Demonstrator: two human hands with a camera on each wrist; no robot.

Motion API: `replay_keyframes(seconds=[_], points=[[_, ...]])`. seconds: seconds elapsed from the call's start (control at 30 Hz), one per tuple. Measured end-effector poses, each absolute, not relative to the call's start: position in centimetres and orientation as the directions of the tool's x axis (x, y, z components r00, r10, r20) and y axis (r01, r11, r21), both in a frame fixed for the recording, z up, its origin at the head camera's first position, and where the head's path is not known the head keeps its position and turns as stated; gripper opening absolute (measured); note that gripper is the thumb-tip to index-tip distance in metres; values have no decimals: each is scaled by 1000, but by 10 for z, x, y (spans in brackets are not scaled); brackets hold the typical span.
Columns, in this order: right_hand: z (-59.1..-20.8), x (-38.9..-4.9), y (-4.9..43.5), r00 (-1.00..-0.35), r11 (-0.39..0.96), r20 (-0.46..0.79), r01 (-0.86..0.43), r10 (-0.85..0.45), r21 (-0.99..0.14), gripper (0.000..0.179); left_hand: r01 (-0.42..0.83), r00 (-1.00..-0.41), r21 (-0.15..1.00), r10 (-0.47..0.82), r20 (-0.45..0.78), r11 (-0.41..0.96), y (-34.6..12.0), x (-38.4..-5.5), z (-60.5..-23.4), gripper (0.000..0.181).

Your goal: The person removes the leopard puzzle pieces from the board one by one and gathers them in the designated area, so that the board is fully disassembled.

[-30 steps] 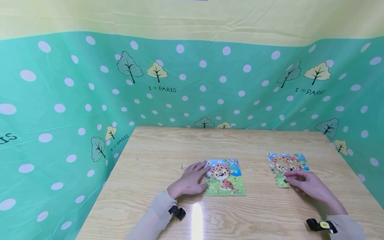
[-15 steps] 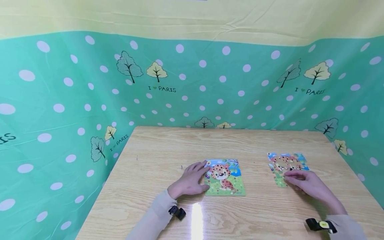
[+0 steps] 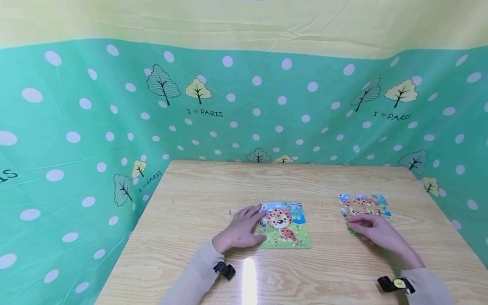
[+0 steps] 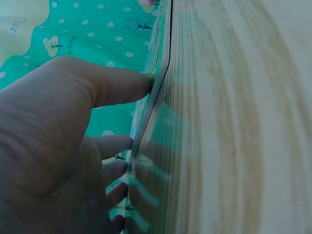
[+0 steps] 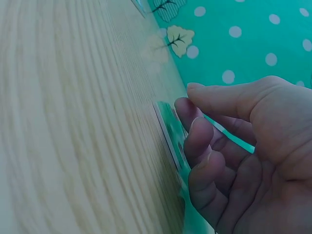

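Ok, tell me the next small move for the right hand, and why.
Probably lift one piece off the loose puzzle: the right hand already has curled fingers at its near edge, while the left hand rests on the leopard board, steadying it.

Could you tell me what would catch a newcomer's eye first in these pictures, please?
First, the bright leopard picture card lying flat at the middle of the wooden table, with the left hand resting on its left edge. To its right, the right hand touches the near edge of a loose leopard puzzle.
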State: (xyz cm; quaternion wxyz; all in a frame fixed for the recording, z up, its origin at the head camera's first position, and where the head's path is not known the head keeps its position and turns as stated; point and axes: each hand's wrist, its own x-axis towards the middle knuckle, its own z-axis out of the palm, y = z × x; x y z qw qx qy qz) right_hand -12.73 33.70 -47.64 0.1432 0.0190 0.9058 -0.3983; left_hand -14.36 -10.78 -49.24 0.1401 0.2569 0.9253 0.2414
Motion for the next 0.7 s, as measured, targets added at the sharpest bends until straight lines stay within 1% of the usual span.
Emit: replay_keyframes(seconds=[0.17,0.47,0.7], points=[[-477,-130,325,-959,667,-261,125,-109,-735,43,408,-831,519,541,-128,751,-108,-144,-493,84],[-478,-137,303,-955,638,-218,42,-200,-769,34,415,-829,522,546,-121,746,-109,-144,-495,84],[-480,-139,282,-947,622,-192,-10,-257,-783,32,418,-829,521,547,-115,744,-109,-145,-495,85]])
